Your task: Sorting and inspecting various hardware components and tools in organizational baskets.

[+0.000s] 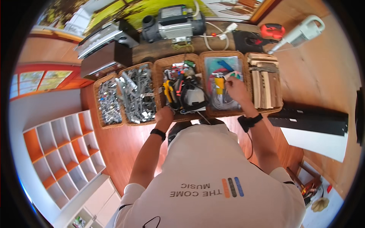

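My left hand [164, 114] is at the front left corner of a wicker basket [186, 117], its fingers bent down and mostly hidden. Inside that basket lie yellow-and-black pliers [168, 90], a tool with red-and-black handles [180, 83] and a black-framed object with a clear or pale panel [195, 95]. Over the basket to its right [214, 113] reaches my right hand [238, 89], fingertips bunched beside a yellow and silver cylindrical item [219, 82]. A small green and pale piece [234, 74] shows just beyond those fingers; whether they grip it is unclear. Coiled clear tubing [221, 102] lies below.
Two left baskets hold small metal parts [109, 104] and metal brackets [139, 95]. Wood strips [265, 89] fill the rightmost basket. Behind stand an electric pump [175, 25], a brown box [107, 58], a red-and-black power tool [272, 30] and a handheld vacuum [303, 32].
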A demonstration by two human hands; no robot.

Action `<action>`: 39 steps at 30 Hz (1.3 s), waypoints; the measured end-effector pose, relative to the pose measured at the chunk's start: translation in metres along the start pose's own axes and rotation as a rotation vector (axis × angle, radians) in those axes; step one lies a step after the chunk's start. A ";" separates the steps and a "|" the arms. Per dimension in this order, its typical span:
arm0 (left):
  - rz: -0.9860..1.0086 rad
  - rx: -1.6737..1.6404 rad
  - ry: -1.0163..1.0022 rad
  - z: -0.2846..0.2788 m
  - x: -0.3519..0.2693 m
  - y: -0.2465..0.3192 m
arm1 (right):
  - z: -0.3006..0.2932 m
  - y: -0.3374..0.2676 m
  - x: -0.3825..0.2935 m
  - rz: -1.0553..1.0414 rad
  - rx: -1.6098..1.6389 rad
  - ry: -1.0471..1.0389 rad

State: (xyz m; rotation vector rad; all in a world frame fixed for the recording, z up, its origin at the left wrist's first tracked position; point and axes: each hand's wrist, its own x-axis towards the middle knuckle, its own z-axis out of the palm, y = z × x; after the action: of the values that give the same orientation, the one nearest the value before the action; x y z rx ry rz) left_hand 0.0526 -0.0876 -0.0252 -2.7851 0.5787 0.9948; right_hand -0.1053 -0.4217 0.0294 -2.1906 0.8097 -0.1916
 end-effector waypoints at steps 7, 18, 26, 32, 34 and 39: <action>0.056 -0.182 0.072 -0.021 -0.018 -0.003 | -0.021 -0.024 -0.014 -0.012 0.236 -0.095; 0.011 -0.949 0.052 -0.091 -0.087 -0.031 | 0.012 -0.065 -0.016 -0.109 0.485 -0.449; 0.481 -0.996 0.110 -0.089 -0.091 0.056 | 0.029 -0.120 -0.028 0.096 0.812 -0.751; 0.523 -0.453 0.300 -0.094 -0.097 0.112 | 0.025 -0.100 -0.029 0.124 0.832 -0.581; 0.550 -0.462 0.302 -0.097 -0.099 0.113 | 0.021 -0.097 -0.029 0.178 0.856 -0.589; 0.602 -0.544 0.322 -0.099 -0.104 0.098 | 0.033 -0.096 -0.030 0.181 0.917 -0.676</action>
State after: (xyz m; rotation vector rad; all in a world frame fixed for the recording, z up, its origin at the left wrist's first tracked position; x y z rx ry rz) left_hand -0.0023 -0.1699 0.1174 -3.3679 1.4528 0.8893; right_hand -0.0692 -0.3356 0.0796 -1.1770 0.3928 0.2296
